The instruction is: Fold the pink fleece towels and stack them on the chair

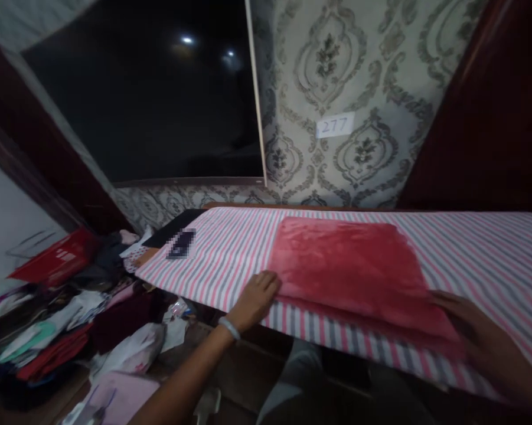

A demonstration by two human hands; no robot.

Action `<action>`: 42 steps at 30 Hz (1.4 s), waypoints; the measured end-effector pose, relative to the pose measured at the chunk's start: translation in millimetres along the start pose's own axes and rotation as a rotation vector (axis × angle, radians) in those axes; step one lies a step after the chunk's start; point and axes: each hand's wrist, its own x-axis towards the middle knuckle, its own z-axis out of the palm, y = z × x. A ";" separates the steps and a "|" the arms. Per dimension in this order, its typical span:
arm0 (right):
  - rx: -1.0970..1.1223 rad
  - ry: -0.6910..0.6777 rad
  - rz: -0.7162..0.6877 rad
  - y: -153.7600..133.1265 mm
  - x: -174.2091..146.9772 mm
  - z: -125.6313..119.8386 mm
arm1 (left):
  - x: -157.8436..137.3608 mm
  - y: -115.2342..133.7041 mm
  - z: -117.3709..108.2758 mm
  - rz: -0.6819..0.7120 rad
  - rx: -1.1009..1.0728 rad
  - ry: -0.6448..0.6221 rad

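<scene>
A red plush cloth [345, 260], folded into a thick flat rectangle, lies on a pink, grey and white striped cover [230, 248]. My left hand [254, 298] rests at the cloth's near left corner, its fingers touching the side edge and slightly bent. Along the right edge lies my right hand [469, 324], fingers stretched out against the fabric; its thumb and lower part are dark and hard to make out. Layered folds show along the cloth's front edge.
A pixelated dark object [181, 244] lies on the cover's left part. Clothes [66, 348], bags and a red box [55, 257] crowd the lower left. Behind the table are a large dark screen [150, 94] and a wall label [335, 125] reading 277.
</scene>
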 end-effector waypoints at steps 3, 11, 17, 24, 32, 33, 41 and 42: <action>0.088 -0.063 0.060 2.5 3.8 -14.1 | -2.3 -7.9 -12.0 -0.163 -0.255 -0.025; -0.137 -0.150 -0.153 -92.9 91.7 0.1 | 113.3 -2.2 -22.8 -0.219 -0.310 0.013; -0.408 -0.444 -0.045 -95.2 89.5 57.8 | 137.5 20.7 32.7 -0.243 -0.076 -0.306; -0.412 -0.449 0.006 -77.4 64.4 78.2 | 113.7 21.1 59.8 -0.272 -0.088 -0.391; -0.363 -0.477 0.032 -77.3 67.3 79.1 | 116.1 21.1 63.7 -0.267 -0.063 -0.391; -0.361 -0.478 0.034 -77.3 67.2 79.1 | 116.2 21.2 63.2 -0.267 -0.063 -0.399; -0.336 -0.473 0.036 -82.7 68.6 74.5 | 116.1 21.9 59.9 -0.286 -0.089 -0.367; -0.333 -0.489 0.043 -83.5 70.2 71.4 | 115.1 21.2 58.5 -0.289 -0.099 -0.368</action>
